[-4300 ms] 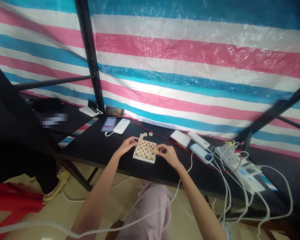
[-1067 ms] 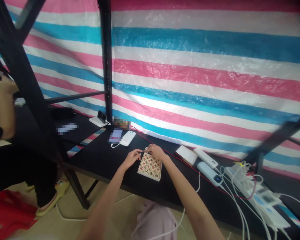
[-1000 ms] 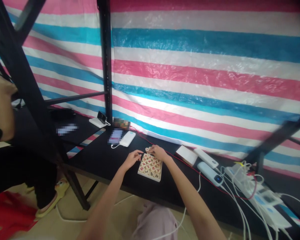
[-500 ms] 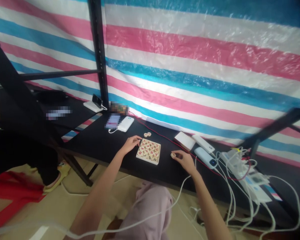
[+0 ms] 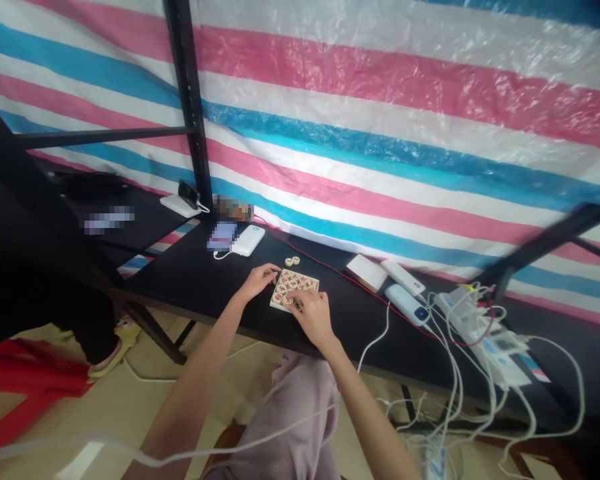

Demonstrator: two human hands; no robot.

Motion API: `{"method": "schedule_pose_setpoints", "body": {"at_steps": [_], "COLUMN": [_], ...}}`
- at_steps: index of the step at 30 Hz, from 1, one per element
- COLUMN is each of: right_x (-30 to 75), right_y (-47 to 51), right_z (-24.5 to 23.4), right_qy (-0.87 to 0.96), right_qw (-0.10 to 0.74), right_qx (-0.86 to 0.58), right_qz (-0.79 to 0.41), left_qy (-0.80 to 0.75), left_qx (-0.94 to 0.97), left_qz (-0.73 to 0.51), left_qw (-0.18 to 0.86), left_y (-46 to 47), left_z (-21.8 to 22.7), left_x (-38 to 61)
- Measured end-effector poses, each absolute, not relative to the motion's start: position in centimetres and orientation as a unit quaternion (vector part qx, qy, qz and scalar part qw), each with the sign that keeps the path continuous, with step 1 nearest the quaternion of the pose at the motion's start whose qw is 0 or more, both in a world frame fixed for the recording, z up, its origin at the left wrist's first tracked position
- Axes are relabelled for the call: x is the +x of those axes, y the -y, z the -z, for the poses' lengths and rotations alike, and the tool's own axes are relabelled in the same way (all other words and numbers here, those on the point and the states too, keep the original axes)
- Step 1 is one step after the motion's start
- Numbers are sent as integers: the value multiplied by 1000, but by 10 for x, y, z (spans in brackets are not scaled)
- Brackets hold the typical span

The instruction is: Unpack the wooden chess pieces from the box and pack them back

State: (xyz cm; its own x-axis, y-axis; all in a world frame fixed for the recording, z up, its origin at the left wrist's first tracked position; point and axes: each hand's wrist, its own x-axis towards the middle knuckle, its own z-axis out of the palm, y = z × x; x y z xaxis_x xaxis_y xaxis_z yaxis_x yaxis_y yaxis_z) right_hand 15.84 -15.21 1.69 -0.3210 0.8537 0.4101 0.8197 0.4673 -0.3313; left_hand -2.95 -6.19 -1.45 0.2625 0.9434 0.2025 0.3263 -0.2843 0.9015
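A shallow pale square box (image 5: 279,307) on the black table holds rows of round wooden Chinese chess pieces (image 5: 291,276), with red characters on the visible ones. My right hand (image 5: 311,312) is over the box's near side, thumb and fingers closed on a chess piece (image 5: 288,300) low over the near row. This hand hides the box's near right part. At the box's far left corner is my left hand (image 5: 261,279), thumb and forefinger apart with their tips by the edge; whether they touch it is unclear. Two loose pieces (image 5: 293,261) lie together behind the box.
A white power bank (image 5: 249,241) and a blurred-out phone (image 5: 223,236) lie at the back left. To the right are a white box (image 5: 367,273), a light blue power bank (image 5: 407,304) and power strips (image 5: 485,337) with tangled cables. Another person's leg (image 5: 93,327) shows at left.
My right hand has moved left from beside the box to over its near row, carrying the chess piece. My left hand stays by the box's corner. The whole view has shifted slightly.
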Motion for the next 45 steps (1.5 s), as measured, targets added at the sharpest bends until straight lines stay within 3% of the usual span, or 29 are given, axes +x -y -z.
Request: {"method": "schedule_pose_setpoints", "body": {"at_steps": [16, 21, 24, 32, 38, 45], "right_x": [164, 155, 155, 209, 240, 204], "right_y": [115, 41, 15, 38, 100, 162], "right_z": [-24, -30, -26, -22, -35, -38], "right_qy": [807, 862, 874, 851, 811, 849], "right_qw": [279, 133, 88, 78, 182, 202], "right_qx": [-521, -488, -478, -516, -553, -488], "right_qz": [-3, 22, 25, 61, 48, 1], "left_qy": [-450, -445, -452, -460, -458, -457], "left_qx": [692, 689, 685, 706, 713, 718], "left_qz": [-409, -410, -410, -389, -385, -382], "left_qw": [389, 399, 397, 373, 364, 360], "left_y": [58, 57, 55, 55, 54, 55], "left_z": [21, 22, 23, 23, 24, 24], "left_x": [-31, -32, -32, -33, -31, -31]}}
